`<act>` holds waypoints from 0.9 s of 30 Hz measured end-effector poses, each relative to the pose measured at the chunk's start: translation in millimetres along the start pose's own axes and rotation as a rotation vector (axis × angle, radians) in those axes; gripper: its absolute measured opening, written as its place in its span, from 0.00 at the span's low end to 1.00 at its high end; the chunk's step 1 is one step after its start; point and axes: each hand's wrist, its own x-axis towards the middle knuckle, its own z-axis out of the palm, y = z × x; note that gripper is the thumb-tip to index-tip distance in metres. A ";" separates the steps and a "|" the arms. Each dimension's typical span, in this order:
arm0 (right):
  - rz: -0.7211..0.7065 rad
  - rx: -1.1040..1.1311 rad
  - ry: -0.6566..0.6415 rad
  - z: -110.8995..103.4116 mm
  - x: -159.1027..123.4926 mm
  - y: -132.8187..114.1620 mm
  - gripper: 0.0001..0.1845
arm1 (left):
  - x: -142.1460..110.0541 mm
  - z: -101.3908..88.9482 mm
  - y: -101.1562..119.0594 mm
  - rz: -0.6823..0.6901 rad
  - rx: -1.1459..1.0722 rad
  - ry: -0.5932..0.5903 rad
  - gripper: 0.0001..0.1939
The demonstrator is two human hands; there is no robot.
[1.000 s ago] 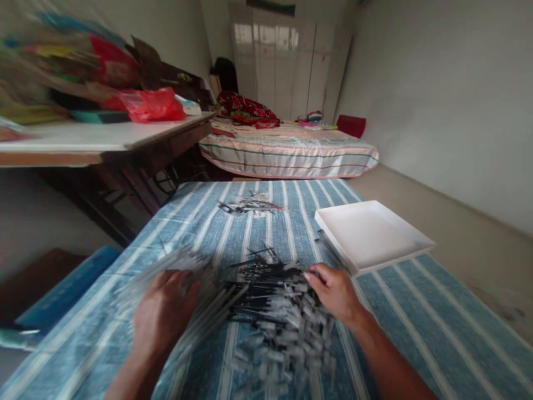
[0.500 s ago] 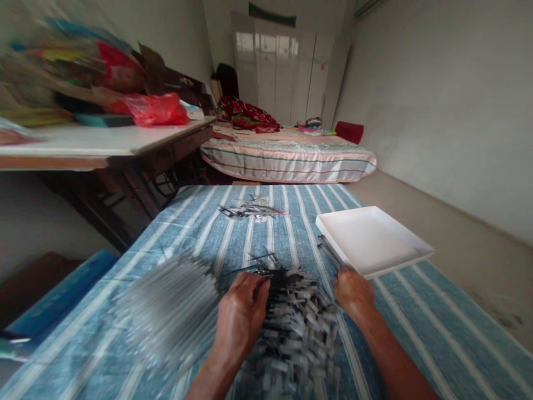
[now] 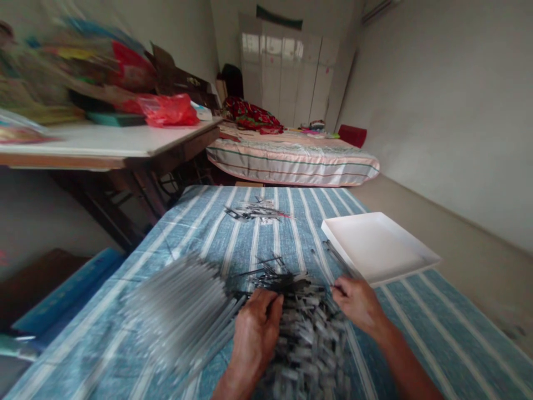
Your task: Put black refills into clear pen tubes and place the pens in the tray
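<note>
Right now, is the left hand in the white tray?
No, the left hand is at the grey-and-black pile, apart from the white tray.

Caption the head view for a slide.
Left hand at a loose grey-black pile of slim pieces, right hand beside a shallow white rectangular tray.

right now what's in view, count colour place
Striped cloth: one, blue and white, underneath
Slim rods: many, grey, cloth's left
Mixed heap: many pieces, black and pale, centre
Small pile: several, black, grey, red, far end
Tray: one, white, right
Sticks: some, dark, beside tray
Side table: one, white-topped, left
Crumpled bag: one, red, side table
Bed: one, pale, beyond cloth
Wardrobe: one, white, back
Blue object: one, blue, lower left
Left hand: one, bare, at heap
Right hand: one, bare, near tray
</note>
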 end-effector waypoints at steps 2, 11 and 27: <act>-0.122 0.257 -0.023 -1.8 -8.2 -14.4 0.13 | -1.0 0.2 3.4 -0.124 -0.139 0.004 0.06; -0.307 0.687 -0.330 1.3 -19.9 -82.4 0.07 | -4.9 1.6 14.0 -0.609 -1.087 -0.006 0.15; -0.175 0.783 -0.248 17.8 6.7 -59.6 0.24 | -12.6 -1.0 7.1 -0.133 -0.072 -0.360 0.14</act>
